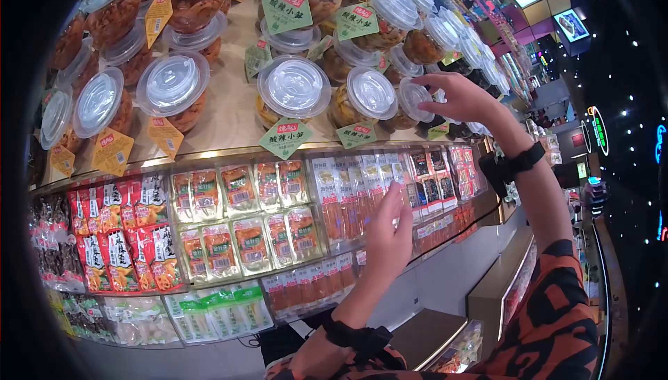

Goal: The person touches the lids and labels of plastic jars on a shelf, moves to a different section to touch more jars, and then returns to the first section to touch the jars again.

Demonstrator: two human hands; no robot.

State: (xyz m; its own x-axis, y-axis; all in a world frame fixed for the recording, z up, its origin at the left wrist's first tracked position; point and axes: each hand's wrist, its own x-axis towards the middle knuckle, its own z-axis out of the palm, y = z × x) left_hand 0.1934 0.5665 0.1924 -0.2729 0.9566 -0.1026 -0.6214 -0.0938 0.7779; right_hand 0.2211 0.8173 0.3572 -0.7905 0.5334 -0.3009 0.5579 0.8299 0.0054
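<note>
My right hand (465, 100) reaches to the top shelf, thumb and fingers closed at the lid edge of a small clear-lidded tub (412, 97) in the front row. My left hand (390, 230) is raised in front of the hanging packets, fingers stretched and thumb apart, holding nothing. Beside the touched tub stand another tub (371, 95) and a larger-looking lidded tub (293, 88) of yellowish pickles. A green diamond label (286, 138) hangs at the larger one's front. Both wrists wear black straps.
Stacked tubs of reddish food with orange labels (108, 152) fill the shelf's left. Below the shelf edge (236, 152) are red packets (129, 258), gold packets (248, 243) and green-topped packets (219, 312). A brown counter (424, 335) stands low, near my left arm.
</note>
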